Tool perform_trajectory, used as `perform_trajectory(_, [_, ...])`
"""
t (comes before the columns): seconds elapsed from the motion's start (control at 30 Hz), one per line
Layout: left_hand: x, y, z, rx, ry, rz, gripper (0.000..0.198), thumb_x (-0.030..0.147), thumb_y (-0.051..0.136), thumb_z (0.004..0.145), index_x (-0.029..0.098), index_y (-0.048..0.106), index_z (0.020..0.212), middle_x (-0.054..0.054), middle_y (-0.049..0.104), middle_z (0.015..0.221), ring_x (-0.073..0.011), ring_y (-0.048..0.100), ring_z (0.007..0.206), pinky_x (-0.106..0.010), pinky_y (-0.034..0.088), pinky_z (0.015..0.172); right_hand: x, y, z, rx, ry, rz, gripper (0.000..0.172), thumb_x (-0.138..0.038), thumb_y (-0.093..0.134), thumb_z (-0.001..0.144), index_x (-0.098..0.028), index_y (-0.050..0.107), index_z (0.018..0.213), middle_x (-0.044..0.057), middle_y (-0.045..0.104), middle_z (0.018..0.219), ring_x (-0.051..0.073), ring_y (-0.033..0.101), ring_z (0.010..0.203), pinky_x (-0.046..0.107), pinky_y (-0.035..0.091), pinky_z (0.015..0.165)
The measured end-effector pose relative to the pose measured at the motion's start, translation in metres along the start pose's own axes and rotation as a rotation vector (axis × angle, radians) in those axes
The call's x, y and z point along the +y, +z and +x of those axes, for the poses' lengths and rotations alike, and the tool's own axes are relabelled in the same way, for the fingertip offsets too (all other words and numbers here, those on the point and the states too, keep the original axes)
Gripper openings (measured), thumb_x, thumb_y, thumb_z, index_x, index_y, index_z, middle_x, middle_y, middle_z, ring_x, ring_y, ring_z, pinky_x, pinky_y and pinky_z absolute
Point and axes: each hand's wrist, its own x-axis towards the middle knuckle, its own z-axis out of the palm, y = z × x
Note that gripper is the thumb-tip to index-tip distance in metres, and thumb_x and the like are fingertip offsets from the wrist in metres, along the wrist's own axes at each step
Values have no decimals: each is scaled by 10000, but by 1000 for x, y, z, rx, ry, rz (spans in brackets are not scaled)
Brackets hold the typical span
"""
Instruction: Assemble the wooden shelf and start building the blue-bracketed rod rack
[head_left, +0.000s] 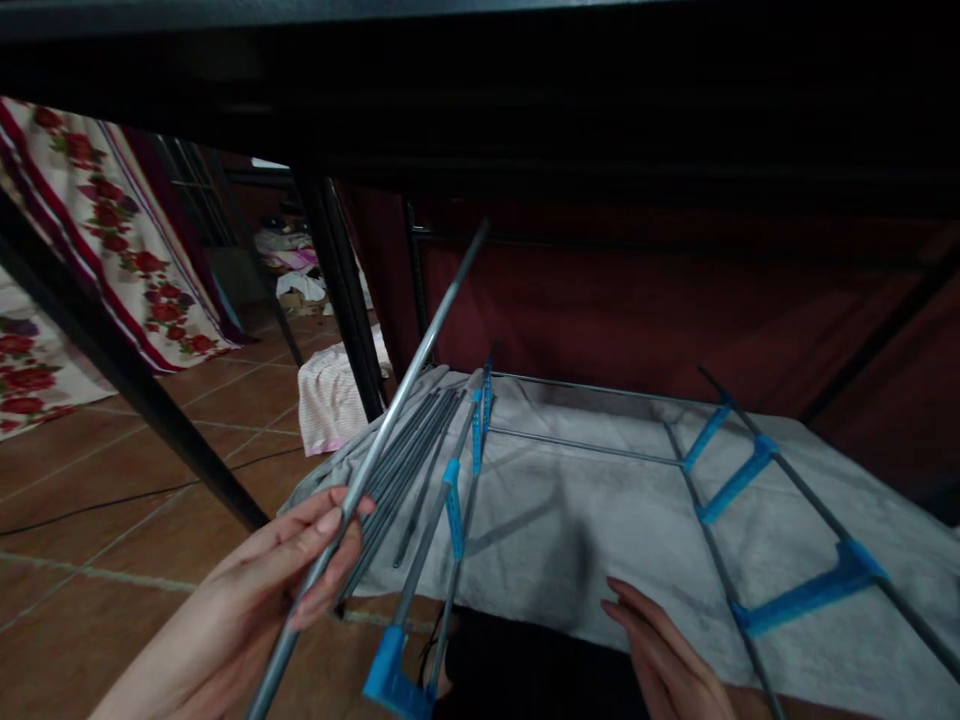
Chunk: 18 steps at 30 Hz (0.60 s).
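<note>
My left hand point(277, 575) is closed around a long grey metal rod point(409, 385) that slants up to the right. Below it a bundle of loose grey rods point(409, 450) lies on a grey cloth point(585, 520), some with blue plastic connectors point(454, 505). My right hand point(664, 655) hovers low over the cloth's near edge, fingers stretched out and holding nothing. To its right lies a partly joined frame of rods with blue connectors point(739, 480).
A black table frame point(341, 290) and dark tabletop hang overhead. A dark red fabric wall point(637, 310) stands behind. The floor is brown tile point(97, 520), with a floral sheet point(142, 250) at left and a pink striped cloth point(330, 395).
</note>
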Motion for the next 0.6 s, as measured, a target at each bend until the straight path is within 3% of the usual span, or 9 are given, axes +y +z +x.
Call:
perform_trajectory(0.07, [-5, 32, -20, -24, -35, -3, 374, 427, 730, 636, 240, 666, 953, 1, 500, 555, -84, 308, 401, -230, 270, 370, -5, -1, 12, 27, 67, 75, 363, -242, 496, 893, -315, 642, 1217, 32, 615, 1278, 201, 605, 1144, 281, 522, 952])
perform_trajectory(0.17, [-31, 96, -29, -137, -2, -38, 376, 468, 715, 668, 243, 615, 952, 1, 525, 618, -102, 403, 465, -221, 294, 404, -14, -5, 41, 114, 213, 271, 323, -316, 482, 915, -289, 655, 1186, 57, 620, 1265, 225, 584, 1169, 385, 489, 1003])
perform_trajectory(0.27, [-70, 162, -14, -272, 96, -89, 304, 452, 639, 772, 233, 544, 960, 5, 536, 682, -100, 444, 522, -211, 334, 461, -15, -15, 74, 208, 359, 551, 353, -420, 511, 903, -243, 649, 1176, 87, 649, 1212, 241, 624, 1085, 439, 489, 983])
perform_trajectory(0.37, [-114, 219, 12, -252, 226, -131, 213, 415, 568, 834, 232, 471, 885, 8, 505, 681, -107, 447, 544, -227, 367, 512, -9, -29, 104, 231, 461, 836, 444, -499, 510, 890, -213, 603, 1217, 103, 667, 1170, 235, 641, 1033, 437, 496, 955])
perform_trajectory(0.5, [-170, 268, 35, -228, 280, -115, 141, 351, 510, 879, 235, 432, 897, -14, 506, 746, -122, 476, 587, -256, 399, 575, 7, -37, 135, 193, 486, 968, 463, -500, 557, 846, -203, 577, 1200, 84, 706, 1014, 205, 656, 931, 382, 510, 891])
perform_trajectory(0.6, [-198, 284, 43, -278, 283, -74, 163, 358, 538, 867, 228, 441, 885, -22, 506, 777, -141, 514, 667, -273, 416, 644, 19, -29, 157, 217, 491, 943, 412, -450, 635, 758, -197, 599, 1081, 29, 683, 794, 161, 635, 728, 313, 530, 729])
